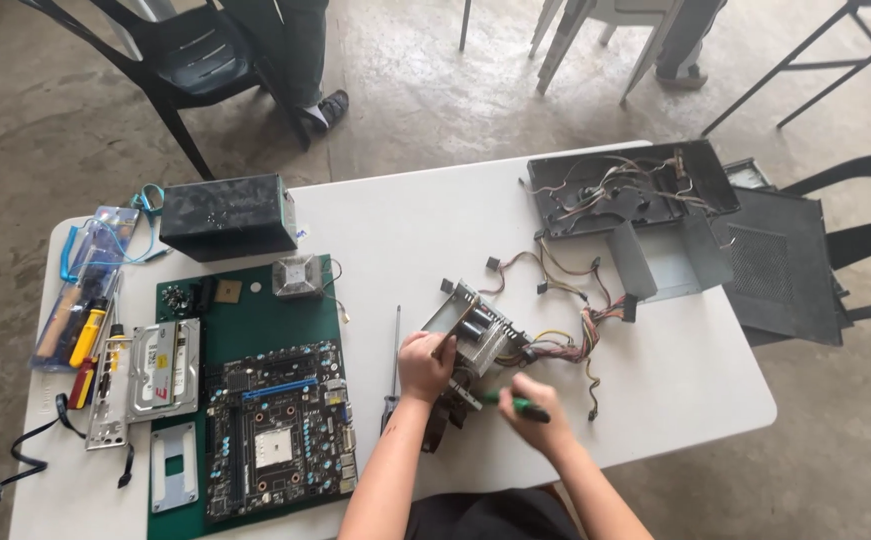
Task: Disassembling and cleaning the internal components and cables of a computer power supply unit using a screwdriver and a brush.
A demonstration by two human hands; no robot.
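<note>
Gripping the opened power supply (480, 338) at mid-table with my left hand (425, 365), my right hand (530, 405) clenched on a green screwdriver (515, 403); motherboard (280, 430), drive (163, 370) and emptied case (645, 195) already lie apart, this unit only partly dismantled.

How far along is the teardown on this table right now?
Done: motherboard and hard drive lie out on the green mat; case shell sits opened. In hand: left hand steadies the power supply board, right hand works a green screwdriver. Left: its wire bundle remains attached.
</note>
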